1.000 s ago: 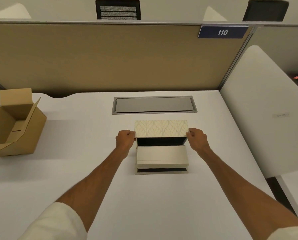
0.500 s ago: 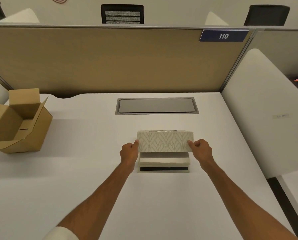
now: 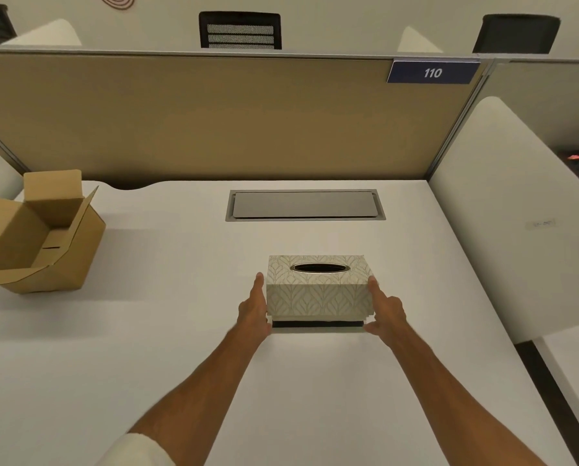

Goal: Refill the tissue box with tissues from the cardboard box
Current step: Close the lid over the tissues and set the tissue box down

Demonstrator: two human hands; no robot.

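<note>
The patterned cream tissue box cover with an oval slot on top sits over its dark base in the middle of the white desk. A thin edge of white tissues shows just under the cover's lower rim. My left hand presses flat against the cover's left side and my right hand against its right side, holding it between them. The open brown cardboard box stands at the desk's far left, flaps up; its inside shows no tissues from here.
A grey cable hatch is set into the desk behind the tissue box. A tan partition closes the back, a white side panel the right. Office chairs stand beyond the partition.
The cover, tilted up behind the tissue stack a second ago, has swung down over the tissues and base. Both hands came down with it on its sides.
</note>
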